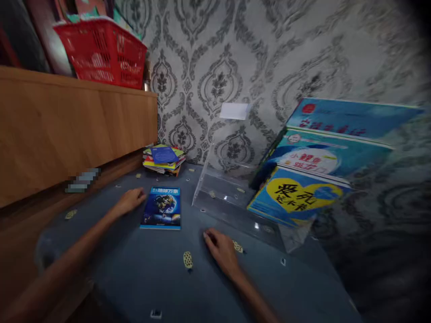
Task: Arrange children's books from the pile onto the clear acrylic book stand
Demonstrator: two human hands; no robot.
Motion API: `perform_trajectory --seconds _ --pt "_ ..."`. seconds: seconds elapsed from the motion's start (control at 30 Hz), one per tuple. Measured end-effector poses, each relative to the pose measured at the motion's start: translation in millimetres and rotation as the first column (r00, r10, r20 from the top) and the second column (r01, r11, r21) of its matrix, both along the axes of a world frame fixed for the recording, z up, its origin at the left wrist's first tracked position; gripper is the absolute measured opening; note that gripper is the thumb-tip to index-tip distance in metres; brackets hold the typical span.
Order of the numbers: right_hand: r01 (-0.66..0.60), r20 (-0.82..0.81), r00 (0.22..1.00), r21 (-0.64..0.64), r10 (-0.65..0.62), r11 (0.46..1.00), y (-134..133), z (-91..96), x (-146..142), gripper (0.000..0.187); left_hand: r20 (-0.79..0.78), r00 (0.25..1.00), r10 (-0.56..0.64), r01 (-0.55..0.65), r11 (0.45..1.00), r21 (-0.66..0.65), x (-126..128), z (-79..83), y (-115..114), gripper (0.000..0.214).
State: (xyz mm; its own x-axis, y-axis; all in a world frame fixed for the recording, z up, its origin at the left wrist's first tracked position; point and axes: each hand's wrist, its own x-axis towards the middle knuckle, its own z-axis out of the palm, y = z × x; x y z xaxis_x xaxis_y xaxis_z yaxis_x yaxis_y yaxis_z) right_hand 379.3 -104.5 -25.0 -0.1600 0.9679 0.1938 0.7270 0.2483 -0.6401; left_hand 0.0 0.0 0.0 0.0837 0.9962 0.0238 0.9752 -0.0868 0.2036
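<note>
A blue book (160,208) with a picture of the Earth on its cover lies flat on the dark blue tablecloth. Beside its upper left edge rests my left hand (130,201), fingers bent and loosely closed, with nothing visible in them. Whether the fingertips touch the book I cannot tell. My right hand (221,251) is on the cloth to the right of the book, its fingers curled in and holding nothing. Just beyond it stands a clear plastic book rack (232,215). Several picture books stand in tiers on its right side, the front one a blue book with a yellow heart (296,195).
A stack of books (164,158) sits at the table's back left, by the patterned wall (218,80). Along the left runs a wooden cabinet (77,121) with a red basket (104,54) on top. A white label (235,111) tops the rack's back.
</note>
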Motion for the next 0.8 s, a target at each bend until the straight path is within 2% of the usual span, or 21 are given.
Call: perform_trajectory --seconds 0.1,0.2,0.37,0.53,0.8 --pt "-0.020 -0.013 1.000 0.012 0.020 1.000 -0.3 -1.0 0.8 0.044 0.024 0.999 -0.027 0.024 0.991 0.131 34.6 -1.8 13.3 0.045" --pt "-0.040 -0.026 0.999 0.009 0.041 0.999 0.3 -1.8 1.6 0.046 0.028 0.998 -0.049 0.046 0.993 0.109 57.6 -12.6 27.6 0.056" --pt "-0.061 -0.028 0.998 0.005 0.061 0.998 0.4 -2.6 2.9 0.047 0.022 0.998 -0.067 0.064 0.994 0.091 65.2 -35.5 37.3 0.058" --pt "-0.058 -0.019 0.998 0.027 0.058 0.998 0.0 -3.8 4.2 0.053 0.017 0.992 -0.126 0.123 0.985 0.125 62.2 -42.7 26.3 0.059" --pt "-0.065 -0.041 0.997 0.055 0.067 0.996 -2.3 -1.3 4.0 0.059 0.029 0.969 -0.244 0.236 0.958 0.165 73.3 -48.1 -13.9 0.063"
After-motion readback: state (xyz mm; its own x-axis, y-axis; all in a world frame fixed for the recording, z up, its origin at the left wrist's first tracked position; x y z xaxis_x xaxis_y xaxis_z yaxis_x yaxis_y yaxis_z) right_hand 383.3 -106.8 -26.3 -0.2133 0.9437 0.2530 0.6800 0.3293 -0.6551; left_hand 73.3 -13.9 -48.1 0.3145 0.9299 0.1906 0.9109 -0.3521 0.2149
